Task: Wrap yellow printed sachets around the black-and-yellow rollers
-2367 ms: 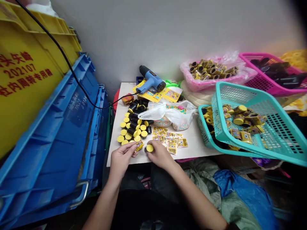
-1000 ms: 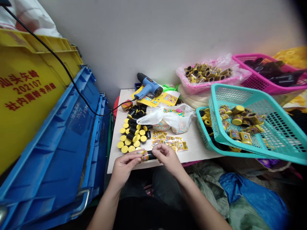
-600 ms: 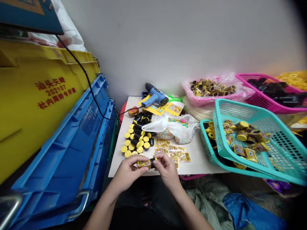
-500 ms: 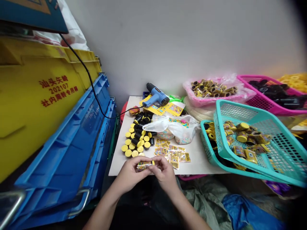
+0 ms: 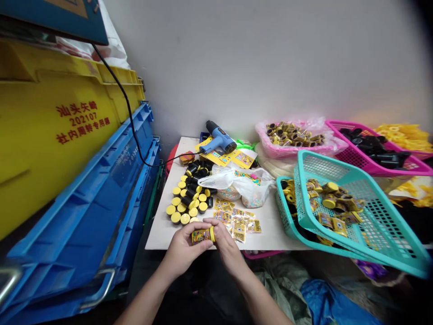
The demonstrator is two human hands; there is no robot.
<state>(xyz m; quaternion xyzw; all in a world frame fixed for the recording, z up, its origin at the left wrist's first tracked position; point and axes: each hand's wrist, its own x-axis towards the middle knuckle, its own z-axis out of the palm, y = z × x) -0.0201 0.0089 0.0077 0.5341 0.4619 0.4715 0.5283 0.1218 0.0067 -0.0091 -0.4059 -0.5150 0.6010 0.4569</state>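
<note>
My left hand [image 5: 182,247] is wrapped round a small jar [image 5: 202,235] with a colourful printed sleeve and a yellow lid, lying sideways. At the lid end, my right hand [image 5: 227,246] presses its palm and fingers against the jar. Just beyond the hands, several small clear packets with yellow printed sleeves [image 5: 238,229] lie on the table [image 5: 157,238]. To their left stand black jars with yellow lids [image 5: 185,218], some tipped over. Behind the packets sits a white plastic bag [image 5: 252,194] with small colourful beads or pellets.
A blue heat gun [image 5: 218,137] lies at the back on yellow printed cards, its black cord [image 5: 131,122] running left. Turquoise baskets [image 5: 382,246] with yellow jars overhang the table's right side. Pink baskets [image 5: 355,158] stand behind them. Blue crates [image 5: 84,189] and a yellow crate [image 5: 40,113] wall off the left.
The jar has been turned so its printed side and yellow lid show more. My right hand has shifted from a fingertip grip to a flatter hold at the lid. The camera view has shifted slightly.
</note>
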